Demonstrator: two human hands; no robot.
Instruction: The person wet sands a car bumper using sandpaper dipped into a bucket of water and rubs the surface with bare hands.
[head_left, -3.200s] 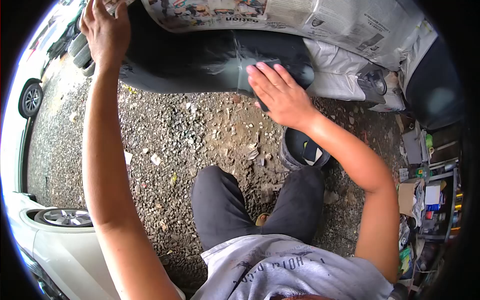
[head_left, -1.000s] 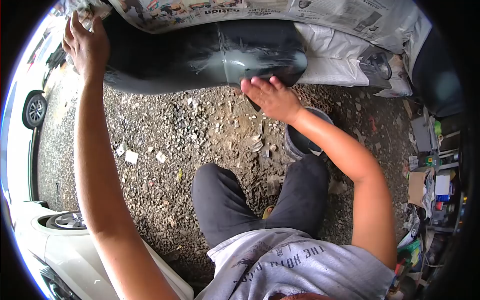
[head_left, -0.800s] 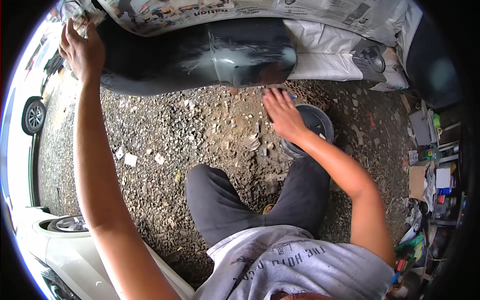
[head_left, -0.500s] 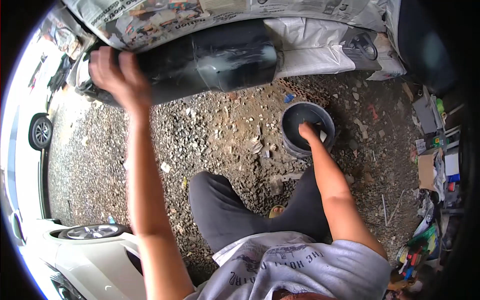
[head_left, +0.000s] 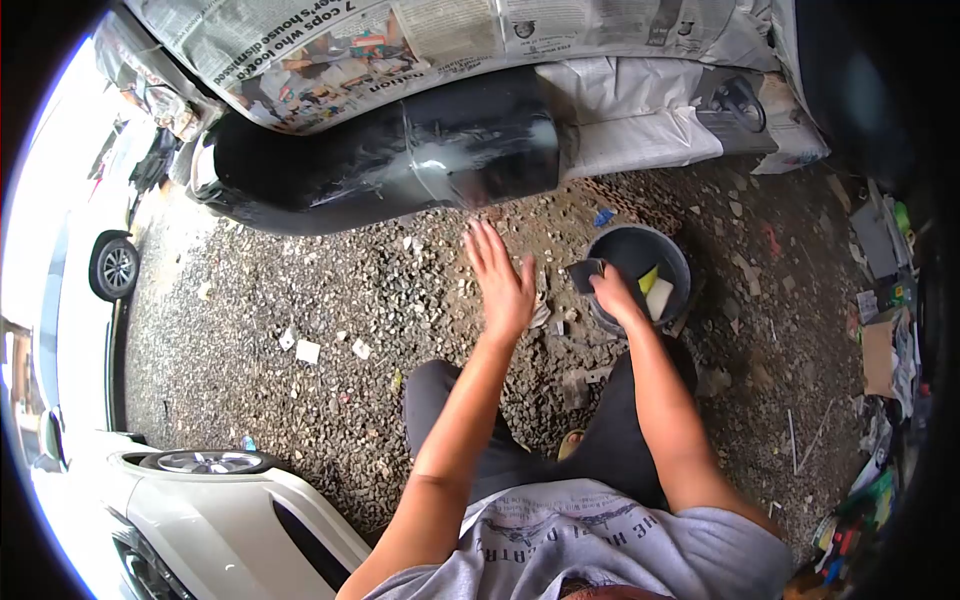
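My right hand (head_left: 614, 294) is at the near left rim of a dark bucket (head_left: 682, 268), pinching a dark piece of sandpaper (head_left: 583, 275). Inside the bucket lie a yellow-green piece (head_left: 648, 279) and a white block (head_left: 659, 298). My left hand (head_left: 505, 288) hovers over the gravel with its fingers stretched out, holding nothing. Just beyond it is a black car bumper (head_left: 330, 190), scuffed, with pale grey patches toward its right part. The left fingertips appear apart from the bumper.
Newspaper (head_left: 450, 40) masks the panel above the bumper, and more paper covers the section to its right. A white car (head_left: 220, 520) stands at the lower left. Boxes and clutter (head_left: 880, 355) line the right side. A rusty chain (head_left: 640, 195) lies behind the bucket.
My left hand has come off the bumper's left end and moved right and nearer to me. My right hand has risen from inside the bucket, with the sandpaper now showing.
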